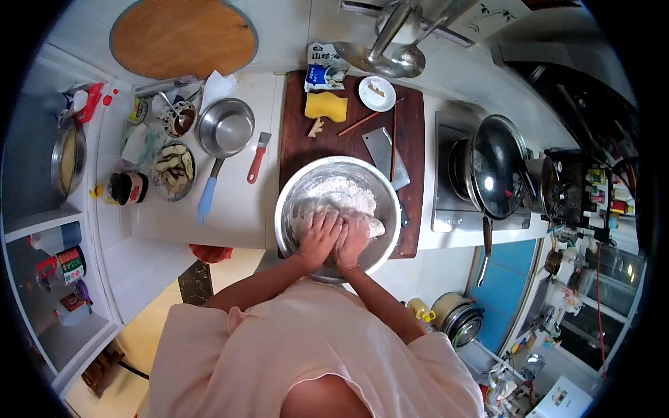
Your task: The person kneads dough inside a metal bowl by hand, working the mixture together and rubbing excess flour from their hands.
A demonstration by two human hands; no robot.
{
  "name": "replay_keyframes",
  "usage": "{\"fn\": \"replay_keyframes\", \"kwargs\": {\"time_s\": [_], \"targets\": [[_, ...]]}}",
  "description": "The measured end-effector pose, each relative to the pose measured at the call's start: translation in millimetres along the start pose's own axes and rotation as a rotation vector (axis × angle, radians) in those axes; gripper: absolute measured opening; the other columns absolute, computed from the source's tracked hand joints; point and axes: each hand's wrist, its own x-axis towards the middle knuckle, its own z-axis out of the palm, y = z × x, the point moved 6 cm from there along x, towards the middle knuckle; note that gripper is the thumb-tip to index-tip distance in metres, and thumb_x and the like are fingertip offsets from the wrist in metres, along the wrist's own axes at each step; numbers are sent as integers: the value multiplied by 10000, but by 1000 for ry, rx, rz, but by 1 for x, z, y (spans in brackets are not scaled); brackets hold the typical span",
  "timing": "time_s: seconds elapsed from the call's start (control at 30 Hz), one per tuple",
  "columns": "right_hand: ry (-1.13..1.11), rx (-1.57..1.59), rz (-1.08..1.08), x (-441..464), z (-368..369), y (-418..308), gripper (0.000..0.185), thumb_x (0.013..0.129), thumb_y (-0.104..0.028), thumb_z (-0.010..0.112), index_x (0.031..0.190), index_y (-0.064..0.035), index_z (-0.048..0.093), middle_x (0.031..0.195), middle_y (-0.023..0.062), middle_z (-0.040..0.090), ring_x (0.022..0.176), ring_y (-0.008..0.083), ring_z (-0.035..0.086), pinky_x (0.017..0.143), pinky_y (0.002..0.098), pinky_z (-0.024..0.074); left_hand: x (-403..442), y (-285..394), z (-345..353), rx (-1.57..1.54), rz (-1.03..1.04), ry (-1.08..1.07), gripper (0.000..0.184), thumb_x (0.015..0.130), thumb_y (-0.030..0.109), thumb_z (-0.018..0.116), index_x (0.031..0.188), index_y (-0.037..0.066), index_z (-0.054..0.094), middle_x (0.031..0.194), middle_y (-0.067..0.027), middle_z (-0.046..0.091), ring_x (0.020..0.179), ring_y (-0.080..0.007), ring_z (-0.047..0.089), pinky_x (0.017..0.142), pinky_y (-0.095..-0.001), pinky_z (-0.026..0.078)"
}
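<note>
- Cleaver (pixel 378 148) lies by the bowl's (pixel 390 202) far-right rim.
- Floury dough (pixel 376 227) inside is partly hidden under my left hand (pixel 321 235) and right hand (pixel 352 240).
- Contact is obscured; I cannot tell either grip.

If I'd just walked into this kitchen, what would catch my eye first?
Probably the big metal bowl in the middle, with the left hand and right hand pressed into floury dough. Next, the bright yellow sponge-like item on the dark board behind it, and the black wok on the stove at right.
</note>
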Motion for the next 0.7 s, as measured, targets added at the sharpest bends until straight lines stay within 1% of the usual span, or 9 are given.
{"fn": "replay_keyframes", "kwargs": {"time_s": [0.03,0.2,0.23,0.3,0.4,0.43,0.57,0.63,0.7], "targets": [[-16,21,-6,5,5,0,252,893,-218,466,1018,-43,598,1031,171,591,963,368,528,907,464,350,6,-4,-3,25,26,114,397,816,221,545,1164,32,555,1293,-146,486,1192,-311,442,1064,-534,265],[-75,25,-96,42,24,3,287,889,-223,437,1041,-44,601,946,177,578,900,368,518,851,478,356,42,-32,9,-11,-80,116,317,802,206,547,1079,55,579,1168,-122,543,1062,-302,490,932,-481,377],[-9,55,-168,54,24,-1,286,886,-251,433,996,-47,600,873,170,565,840,368,516,785,478,361,49,-39,12,-25,-112,75,316,800,203,548,1077,56,580,1148,-121,550,1061,-300,494,925,-474,384],[-97,8,-134,67,36,8,291,885,-268,422,957,-47,597,878,168,581,848,365,532,774,474,360,62,-53,22,-66,-183,12,330,782,198,560,1080,57,583,1095,-115,572,1057,-298,510,910,-449,401],[-79,-49,-125,85,47,14,277,893,-279,422,823,-62,579,779,175,581,771,378,550,702,490,371,77,-63,23,49,-105,65,214,806,181,534,984,81,597,967,-83,604,942,-247,567,812,-379,445],[-77,-50,-113,89,52,19,278,898,-281,422,803,-68,575,760,177,579,752,381,551,689,493,376,82,-67,21,-44,-142,121,198,785,137,540,965,75,594,916,-86,619,885,-261,594,772,-382,475],[-78,-135,-69,102,55,17,340,922,-312,422,750,-68,584,682,191,590,671,383,569,630,497,424,88,-81,31,-92,-198,-24,160,758,72,556,914,63,594,940,-101,636,900,-293,622,719,-380,513],[-96,-139,-94,104,59,21,334,919,-296,475,730,-45,587,647,193,587,653,376,583,628,458,446,91,-77,30,-98,-265,-154,231,720,102,642,940,46,596,979,-120,633,964,-302,610,774,-411,503],[-57,52,-166,94,35,11,308,907,-278,518,736,-31,587,656,195,582,652,377,575,624,452,440,85,-60,7,-92,-239,-240,363,688,162,714,1001,28,588,1064,-140,605,1050,-312,569,851,-438,471]]}}
